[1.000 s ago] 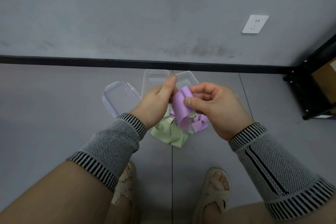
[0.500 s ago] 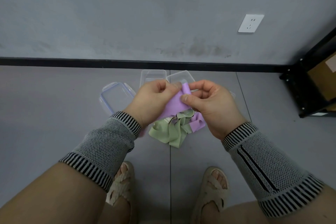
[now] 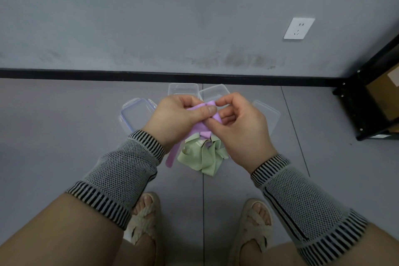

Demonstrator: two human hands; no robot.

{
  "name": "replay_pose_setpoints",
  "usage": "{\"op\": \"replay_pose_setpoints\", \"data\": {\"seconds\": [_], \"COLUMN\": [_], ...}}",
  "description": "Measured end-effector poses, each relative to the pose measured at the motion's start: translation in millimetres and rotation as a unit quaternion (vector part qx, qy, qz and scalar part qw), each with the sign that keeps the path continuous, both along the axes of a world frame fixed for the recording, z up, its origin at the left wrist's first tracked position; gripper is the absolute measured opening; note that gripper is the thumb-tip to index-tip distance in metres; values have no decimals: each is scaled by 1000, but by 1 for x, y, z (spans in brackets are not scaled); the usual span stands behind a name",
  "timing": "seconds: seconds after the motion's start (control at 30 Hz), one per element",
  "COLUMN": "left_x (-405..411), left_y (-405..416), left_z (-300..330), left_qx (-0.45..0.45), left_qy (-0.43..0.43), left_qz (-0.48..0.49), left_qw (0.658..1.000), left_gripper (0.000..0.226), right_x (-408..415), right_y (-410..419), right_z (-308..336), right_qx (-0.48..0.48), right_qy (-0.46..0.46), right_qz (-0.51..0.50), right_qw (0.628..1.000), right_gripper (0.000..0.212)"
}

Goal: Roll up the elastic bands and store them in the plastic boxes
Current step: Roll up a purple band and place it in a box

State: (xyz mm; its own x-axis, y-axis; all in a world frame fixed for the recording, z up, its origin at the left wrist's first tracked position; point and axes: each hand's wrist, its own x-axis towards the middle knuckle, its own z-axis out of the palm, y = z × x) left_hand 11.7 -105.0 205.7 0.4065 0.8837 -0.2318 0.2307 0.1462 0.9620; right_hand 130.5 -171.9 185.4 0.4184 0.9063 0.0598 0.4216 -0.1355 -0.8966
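Observation:
A purple elastic band [image 3: 199, 127] is held up between both hands above the floor. My left hand [image 3: 177, 119] pinches its top edge with thumb and fingers, and my right hand [image 3: 239, 127] pinches the same end from the right. The band's loose tail hangs down under my left wrist. Below the hands lies a heap of green elastic bands [image 3: 203, 155] with another purple piece partly hidden. Clear plastic boxes sit behind the hands: one straight ahead [image 3: 182, 88], one tilted to its right [image 3: 212, 93].
A clear lid with a bluish rim [image 3: 136, 114] lies left of the hands, another clear lid [image 3: 267, 114] right of them. A black shelf frame [image 3: 367, 101] with a cardboard box stands at the right. The grey wall with its black skirting is close ahead. My sandalled feet are below.
The purple band was a curl between my hands; it is now flattened out, and both hands have shifted their pinch to its top end while the tail hangs lower left.

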Motion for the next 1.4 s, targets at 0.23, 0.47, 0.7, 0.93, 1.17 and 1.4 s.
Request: {"op": "replay_pose_setpoints", "data": {"seconds": [0.23, 0.47, 0.7, 0.93, 1.17, 1.4], "left_x": [-12, -17, -20, -19, -22, -18], "left_y": [10, 11, 10, 10, 15, 10], "left_z": [1, 6, 6, 5, 3, 8], "left_qx": [2, -8, -31, -51, -2, 45], "left_qy": [52, 54, 46, 53, 88, 120], "left_qz": [-37, -105, -131, -121, -122, -137], "left_qw": [998, 993, 990, 990, 989, 982], "left_gripper": [12, 12, 11, 9, 14, 18], "right_x": [16, 21, 21, 23, 27, 29], "right_y": [-2, -6, -7, -8, -7, -9], "right_z": [3, 5, 11, 14, 14, 15], "right_qx": [-2, -16, -22, -17, -33, -52], "right_qy": [22, -13, -33, -38, 25, 3], "right_qz": [116, 195, 208, 199, 198, 204], "right_qw": [993, 981, 977, 979, 979, 978], "right_gripper": [49, 77, 64, 51, 54, 53]}}
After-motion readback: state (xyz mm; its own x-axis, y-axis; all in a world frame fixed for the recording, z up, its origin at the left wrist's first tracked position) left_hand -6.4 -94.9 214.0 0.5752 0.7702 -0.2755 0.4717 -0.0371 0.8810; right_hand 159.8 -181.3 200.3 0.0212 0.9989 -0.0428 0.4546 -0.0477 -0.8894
